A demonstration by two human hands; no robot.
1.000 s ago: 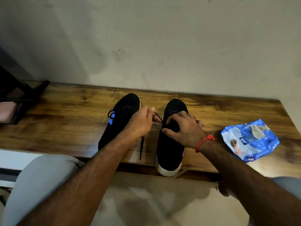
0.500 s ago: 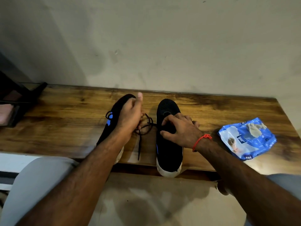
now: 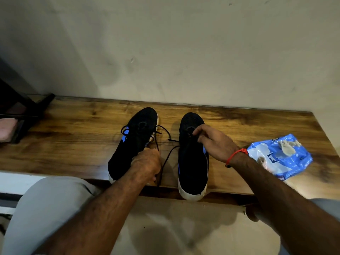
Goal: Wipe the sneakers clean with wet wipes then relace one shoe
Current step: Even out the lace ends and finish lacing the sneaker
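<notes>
Two black sneakers with blue accents and white soles stand side by side on a wooden bench [image 3: 77,142], toes toward the wall. The left sneaker [image 3: 136,138] keeps its laces. A loose black shoelace [image 3: 168,157] runs from the right sneaker [image 3: 191,162] toward the front edge. My left hand [image 3: 147,164] is closed on that lace near the bench's front, beside the left sneaker's heel. My right hand [image 3: 213,140] rests on the right sneaker's upper, thumb and fingers pinching at the eyelet area.
A blue wet-wipes pack [image 3: 279,155] with a crumpled used wipe [image 3: 288,146] on it lies on the bench's right end. A dark frame with a pink item [image 3: 7,127] sits at far left. The wall runs right behind the bench. My knees are below the front edge.
My left hand came down from above the left sneaker toward the front edge, pulling the lace out longer. My right hand stayed on the right sneaker.
</notes>
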